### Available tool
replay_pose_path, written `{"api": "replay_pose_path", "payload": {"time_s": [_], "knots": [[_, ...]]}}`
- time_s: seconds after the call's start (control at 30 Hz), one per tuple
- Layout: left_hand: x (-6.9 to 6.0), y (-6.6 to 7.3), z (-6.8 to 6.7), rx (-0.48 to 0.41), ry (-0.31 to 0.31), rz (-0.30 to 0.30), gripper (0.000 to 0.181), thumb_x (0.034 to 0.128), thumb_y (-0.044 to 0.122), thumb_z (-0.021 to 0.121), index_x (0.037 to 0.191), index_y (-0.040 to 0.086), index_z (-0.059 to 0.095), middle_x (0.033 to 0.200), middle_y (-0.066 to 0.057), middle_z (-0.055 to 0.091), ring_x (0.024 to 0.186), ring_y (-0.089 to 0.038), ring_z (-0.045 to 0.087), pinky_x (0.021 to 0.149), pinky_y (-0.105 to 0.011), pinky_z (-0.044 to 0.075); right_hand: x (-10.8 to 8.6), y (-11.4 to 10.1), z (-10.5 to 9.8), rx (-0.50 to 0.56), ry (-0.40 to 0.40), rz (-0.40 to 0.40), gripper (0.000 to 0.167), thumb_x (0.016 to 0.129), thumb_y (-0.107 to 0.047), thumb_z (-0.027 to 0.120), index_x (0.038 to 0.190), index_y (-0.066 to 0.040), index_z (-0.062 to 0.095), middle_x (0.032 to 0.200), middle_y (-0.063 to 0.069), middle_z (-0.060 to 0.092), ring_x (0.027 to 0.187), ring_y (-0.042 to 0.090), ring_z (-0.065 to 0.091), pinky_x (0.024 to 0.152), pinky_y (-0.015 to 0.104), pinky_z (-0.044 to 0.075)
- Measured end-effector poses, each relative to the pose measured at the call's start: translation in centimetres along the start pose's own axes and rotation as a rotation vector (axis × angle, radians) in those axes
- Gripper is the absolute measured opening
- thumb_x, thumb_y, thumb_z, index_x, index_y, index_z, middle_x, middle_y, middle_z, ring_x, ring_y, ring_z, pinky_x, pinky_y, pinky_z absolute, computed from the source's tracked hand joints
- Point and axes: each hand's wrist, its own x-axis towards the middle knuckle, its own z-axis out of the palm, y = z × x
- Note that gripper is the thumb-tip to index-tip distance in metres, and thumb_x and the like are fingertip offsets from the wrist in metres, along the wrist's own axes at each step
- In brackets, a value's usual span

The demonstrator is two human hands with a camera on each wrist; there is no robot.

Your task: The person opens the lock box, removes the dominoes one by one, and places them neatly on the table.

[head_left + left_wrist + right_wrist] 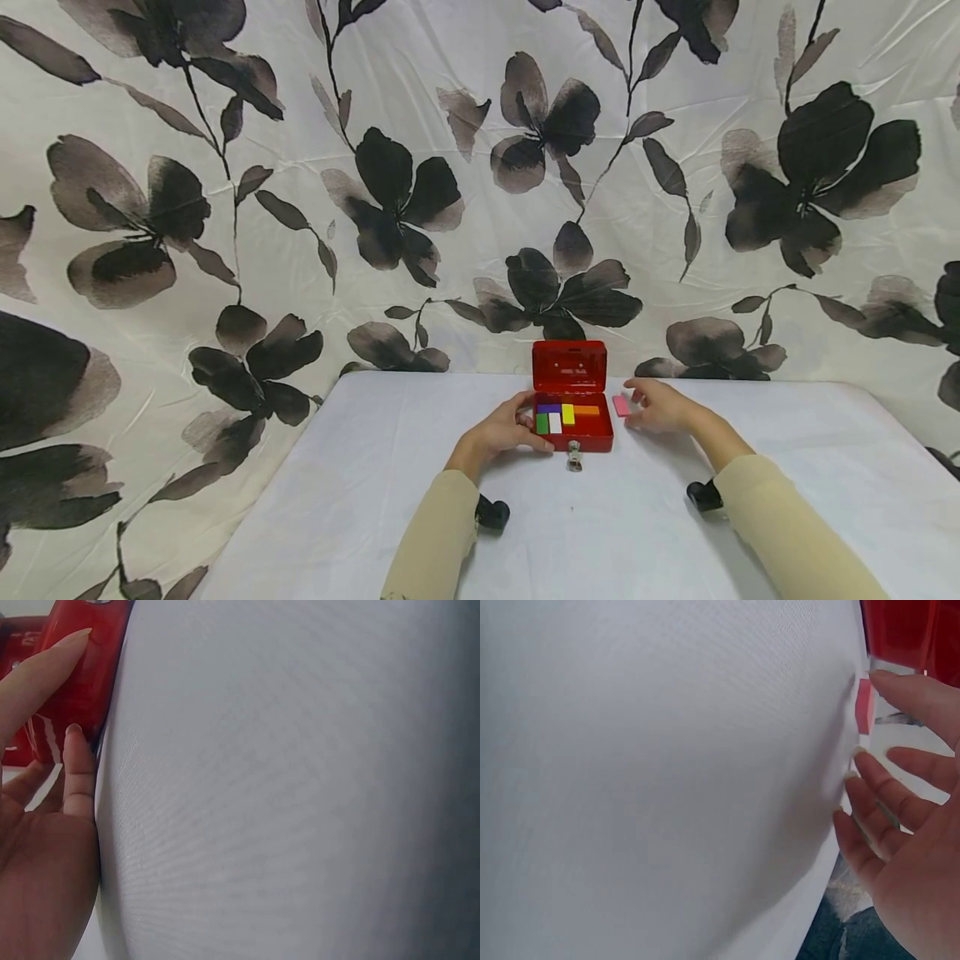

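Note:
A small red metal cash box (592, 446) stands on the table with its lid (570, 367) raised. Inside lie a purple block (549, 408), a green block (542, 424), a white block (555, 423), a yellow block (567, 414) and an orange block (587, 411). My left hand (501, 429) grips the box's left front corner, its thumb on the front wall in the left wrist view. A pink block (621, 406) lies on the table just right of the box. Around its right side spread the fingers of my right hand (662, 407), apart from it in the right wrist view.
The table (570, 533) is covered in white cloth. A metal latch (574, 457) hangs at the front of the box. Behind the table hangs a floral curtain (450, 208). Each wrist carries a black camera.

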Motion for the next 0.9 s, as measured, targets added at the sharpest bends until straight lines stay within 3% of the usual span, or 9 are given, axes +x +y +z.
{"api": "replay_pose_path", "payload": {"time_s": [0.5,0.9], "knots": [[0.0,0.2,-0.1,-0.009,-0.005,-0.01,0.092,0.0772,0.009,0.09,0.155,0.017,0.042,0.13,-0.006,0.059,0.115,-0.026,0.051,0.107,-0.05,0.048,-1.6,-0.4,-0.9,-0.049,0.055,-0.081,0.06,0.087,-0.015,0.079,0.134,0.012,0.053,0.116,0.025,0.063,0.102,0.038,0.06,0.092,0.057,0.053],[0.3,-0.1,-0.2,-0.008,-0.009,-0.01,0.093,0.0764,0.011,0.091,0.155,0.02,0.043,0.126,-0.005,0.06,0.114,-0.025,0.051,0.106,-0.049,0.048,-2.8,-1.7,-0.9,-0.045,0.085,-0.092,0.052,0.089,-0.015,0.077,0.132,0.008,0.058,0.118,0.022,0.063,0.104,0.036,0.059,0.09,0.053,0.056]]}}
